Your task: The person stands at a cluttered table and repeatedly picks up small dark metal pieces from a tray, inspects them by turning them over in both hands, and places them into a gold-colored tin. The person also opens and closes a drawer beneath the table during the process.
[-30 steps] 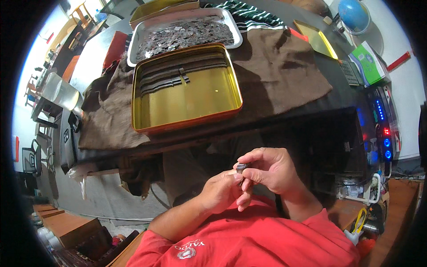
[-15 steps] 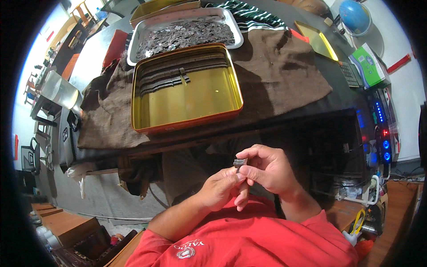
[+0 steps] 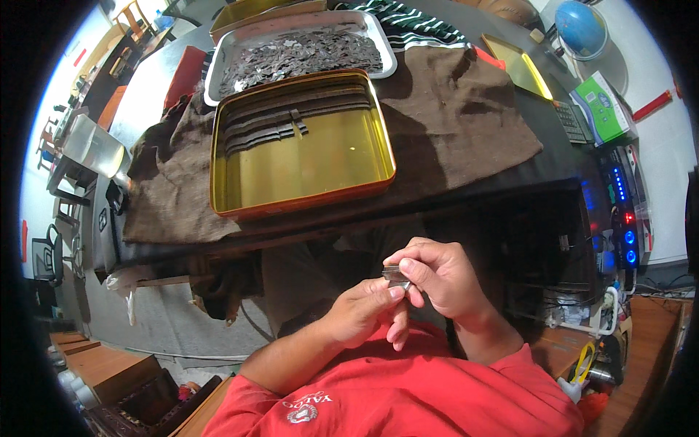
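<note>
A small stack of thin grey metal pieces (image 3: 394,274) is pinched between my two hands, in front of my red shirt. My right hand (image 3: 445,280) grips it from the right with thumb and forefinger. My left hand (image 3: 364,312) meets it from below, its thumb and fingertips closed at the stack's lower end. Beyond my hands, a gold-lined tin box (image 3: 306,200) lies on a brown cloth. Along its far side run several rows of similar grey pieces (image 3: 266,135), with one short piece standing out at the nearest row.
Behind the tin, a white tray (image 3: 388,54) holds a heap of loose grey pieces. The brown cloth (image 3: 466,124) covers part of the dark table. A gold lid (image 3: 517,65), calculator (image 3: 573,120), green-and-white box (image 3: 603,109) and blue globe (image 3: 580,25) stand to the right.
My right thumb has moved up onto the face of the stack, and the stack has turned to lie more level. My left hand stays nearly in place.
</note>
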A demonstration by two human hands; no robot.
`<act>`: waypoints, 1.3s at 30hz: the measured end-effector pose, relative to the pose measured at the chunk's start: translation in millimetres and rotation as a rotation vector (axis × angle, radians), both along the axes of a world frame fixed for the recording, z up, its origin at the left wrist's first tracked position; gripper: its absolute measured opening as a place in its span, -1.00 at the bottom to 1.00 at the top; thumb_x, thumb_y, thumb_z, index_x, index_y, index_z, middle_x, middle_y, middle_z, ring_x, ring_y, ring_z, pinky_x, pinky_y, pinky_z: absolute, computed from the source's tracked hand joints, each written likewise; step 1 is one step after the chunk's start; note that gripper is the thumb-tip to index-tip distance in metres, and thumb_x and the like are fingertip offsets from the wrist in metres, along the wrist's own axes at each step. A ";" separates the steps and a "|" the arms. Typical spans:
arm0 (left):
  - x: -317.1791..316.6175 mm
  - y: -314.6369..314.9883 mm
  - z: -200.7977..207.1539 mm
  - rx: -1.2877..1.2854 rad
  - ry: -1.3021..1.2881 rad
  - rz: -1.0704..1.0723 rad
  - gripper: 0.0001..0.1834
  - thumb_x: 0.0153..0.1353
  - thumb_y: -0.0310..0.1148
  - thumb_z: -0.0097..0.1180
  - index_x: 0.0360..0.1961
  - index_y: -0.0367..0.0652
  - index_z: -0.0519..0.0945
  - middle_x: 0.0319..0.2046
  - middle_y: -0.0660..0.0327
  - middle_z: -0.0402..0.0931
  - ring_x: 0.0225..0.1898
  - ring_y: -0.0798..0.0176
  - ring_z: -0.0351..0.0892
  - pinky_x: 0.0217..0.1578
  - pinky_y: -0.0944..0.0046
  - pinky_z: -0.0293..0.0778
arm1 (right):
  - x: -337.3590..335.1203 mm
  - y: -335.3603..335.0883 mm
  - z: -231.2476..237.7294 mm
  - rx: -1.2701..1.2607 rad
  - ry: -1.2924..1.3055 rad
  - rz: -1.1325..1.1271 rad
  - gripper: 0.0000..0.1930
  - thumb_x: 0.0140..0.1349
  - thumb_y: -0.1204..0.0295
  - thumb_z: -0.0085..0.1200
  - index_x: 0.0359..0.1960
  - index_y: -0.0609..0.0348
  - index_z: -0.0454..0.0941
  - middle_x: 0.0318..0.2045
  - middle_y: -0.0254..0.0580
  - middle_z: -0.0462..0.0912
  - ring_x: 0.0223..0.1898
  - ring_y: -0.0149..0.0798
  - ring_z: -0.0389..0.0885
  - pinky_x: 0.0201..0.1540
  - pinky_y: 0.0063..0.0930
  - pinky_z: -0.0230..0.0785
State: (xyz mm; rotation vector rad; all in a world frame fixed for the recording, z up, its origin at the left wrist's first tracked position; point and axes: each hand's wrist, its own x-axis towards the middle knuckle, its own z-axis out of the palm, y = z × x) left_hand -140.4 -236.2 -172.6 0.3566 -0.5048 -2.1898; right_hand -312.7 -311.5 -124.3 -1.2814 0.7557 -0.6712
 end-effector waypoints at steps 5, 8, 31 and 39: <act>0.3 -1.8 0.4 0.033 0.115 -0.023 -0.54 0.60 -0.17 -0.28 0.03 -0.38 0.51 -0.63 -0.01 0.52 -0.53 -0.10 0.63 -0.33 0.02 0.61 | -4.3 -0.5 -1.5 0.218 -0.181 0.000 -0.79 0.46 0.57 -0.03 -0.06 0.40 0.66 -0.37 -0.27 0.63 -0.54 -0.58 0.52 -0.45 -0.68 0.40; 0.0 -1.7 0.2 0.063 0.149 -0.020 -0.54 0.60 -0.16 -0.28 0.04 -0.38 0.51 -0.62 -0.03 0.53 -0.52 -0.12 0.64 -0.32 0.02 0.61 | -3.0 0.9 -3.6 0.120 -0.153 -0.003 -0.79 0.46 0.56 -0.01 -0.05 0.39 0.65 -0.37 -0.26 0.64 -0.51 -0.58 0.53 -0.44 -0.68 0.41; -2.1 -4.2 -4.4 0.066 0.030 0.005 -0.58 0.60 -0.14 -0.24 0.00 -0.30 0.50 -0.55 -0.04 0.58 -0.39 -0.11 0.70 -0.18 0.00 0.62 | -3.0 5.6 -9.2 -0.156 -0.016 -0.119 -0.80 0.48 0.49 0.09 -0.03 0.37 0.68 -0.34 -0.29 0.63 -0.52 -0.56 0.51 -0.44 -0.67 0.36; -7.9 2.5 -9.4 0.062 -0.198 0.232 -0.69 0.58 -0.25 -0.17 -0.07 -0.26 0.53 -0.22 0.07 0.60 -0.19 0.08 0.67 -0.02 0.07 0.58 | -10.0 -5.6 0.1 -0.663 0.194 0.112 -0.46 0.10 0.53 0.39 0.17 0.29 0.58 -0.05 -0.05 0.67 -0.09 -0.11 0.65 0.00 -0.33 0.50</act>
